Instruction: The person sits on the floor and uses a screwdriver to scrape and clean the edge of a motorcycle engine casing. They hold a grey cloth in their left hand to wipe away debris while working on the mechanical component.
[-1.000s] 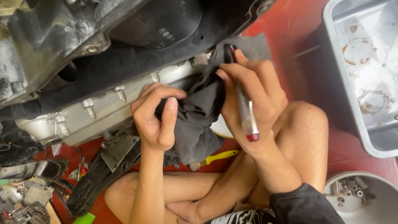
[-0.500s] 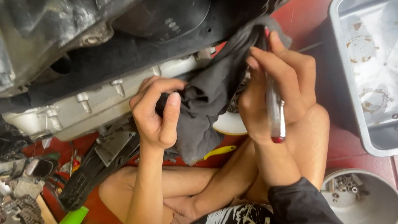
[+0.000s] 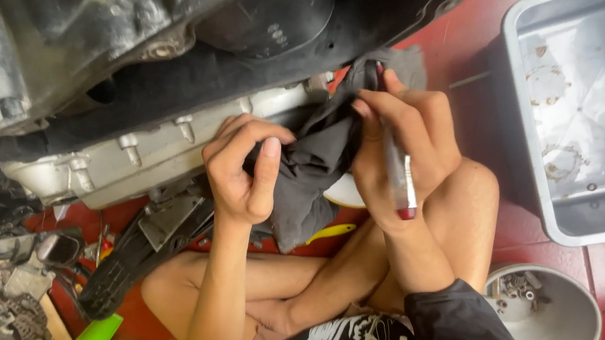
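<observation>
Your left hand (image 3: 245,171) was curled shut on one end of the rag (image 3: 310,171), thumb pointing up, just below the pale metal edge of the engine (image 3: 162,60). The rag, dark grey and crumpled, stretched from that fist up to your right hand (image 3: 398,143), which pressed its upper end against the black engine cover. The right hand's fingers were closed around both the rag and a tool (image 3: 398,174), a slim silver shaft with a red tip pointing down toward your wrist. Both hands sat close together over your crossed bare legs.

The floor (image 3: 489,31) was red. A grey tub (image 3: 581,219) stood to your right, well apart from the hands, and a round bowl (image 3: 574,334) with small metal parts lay near your right knee. Loose parts were scattered at lower left.
</observation>
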